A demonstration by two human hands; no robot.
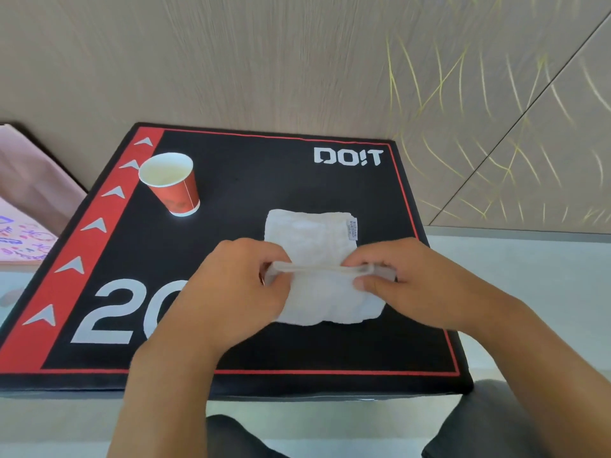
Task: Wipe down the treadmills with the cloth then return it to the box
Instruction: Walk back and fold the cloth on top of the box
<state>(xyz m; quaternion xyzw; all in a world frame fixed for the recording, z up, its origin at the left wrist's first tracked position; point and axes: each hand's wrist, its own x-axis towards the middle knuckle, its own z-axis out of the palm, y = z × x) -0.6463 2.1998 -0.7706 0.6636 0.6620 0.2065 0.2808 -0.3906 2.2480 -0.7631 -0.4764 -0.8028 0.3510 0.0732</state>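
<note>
Resting on the black box [251, 180], the white cloth [310, 239] is shown half folded, near the red cup [172, 185]. Its raised fold is pinched by the left hand [238, 285] and right hand [426, 285]. Edges are best aligned and pressed flat before release.

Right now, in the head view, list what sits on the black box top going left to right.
Red stripe with white arrows → red paper cup → left hand → white cloth, pinched by both hands → right hand.
</note>
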